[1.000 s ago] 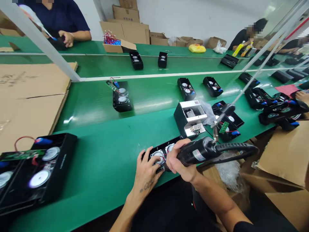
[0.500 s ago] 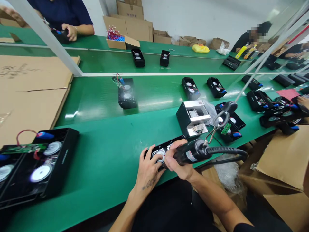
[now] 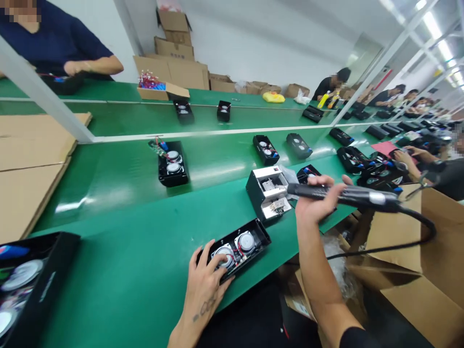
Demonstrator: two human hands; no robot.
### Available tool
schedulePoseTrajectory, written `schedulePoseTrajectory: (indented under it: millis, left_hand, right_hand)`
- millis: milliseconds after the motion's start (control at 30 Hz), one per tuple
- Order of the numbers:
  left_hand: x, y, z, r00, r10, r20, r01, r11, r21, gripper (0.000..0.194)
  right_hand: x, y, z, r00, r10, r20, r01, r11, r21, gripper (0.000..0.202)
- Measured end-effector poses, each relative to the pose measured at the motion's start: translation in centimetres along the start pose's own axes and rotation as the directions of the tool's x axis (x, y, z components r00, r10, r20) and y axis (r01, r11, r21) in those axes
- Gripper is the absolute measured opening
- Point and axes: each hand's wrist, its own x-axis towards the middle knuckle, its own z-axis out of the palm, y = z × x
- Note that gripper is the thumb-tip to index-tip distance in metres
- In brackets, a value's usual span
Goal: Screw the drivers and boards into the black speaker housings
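Left hand (image 3: 207,276) pinches the speaker housing (image 3: 248,260) beneath (likely rigid; hold its rim); right hand (image 3: 316,205) grips an electric screwdriver (image 3: 364,196).

Near the far edge of the far worktop (image 3: 203,95) stand an open carton (image 3: 151,94) of red-wired blue cells (image 3: 148,80), a yellow plastic bag (image 3: 273,97) and, farther right, a white plastic bag (image 3: 302,98), while brown cartons (image 3: 174,50) are stacked behind that edge by the white wall (image 3: 246,43). Beyond the near worktop's (image 3: 119,261) far edge, at left, lies a flat cardboard sheet (image 3: 32,140). Below its near edge, at right, an open cardboard box (image 3: 440,227) stands beside crumpled clear plastic (image 3: 339,278).
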Motion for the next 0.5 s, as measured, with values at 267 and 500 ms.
schedulePoseTrajectory:
  millis: [267,500]
  left_hand:
    - [0.0,-0.7,0.5,0.999,0.038,-0.031,-0.038,0.999,0.014,0.010]
    - [0.0,-0.8,0.8,0.999,0.019,-0.050,-0.020,1.000,-0.012,0.014]
  right_hand:
    - [1.3,0.4,-5.0,0.981,-0.002,0.195,0.040,0.981,-0.191,0.046]
    - [-4.3,4.0,-10.8,0.869,0.374,0.324,-0.213,0.874,-0.437,0.039]
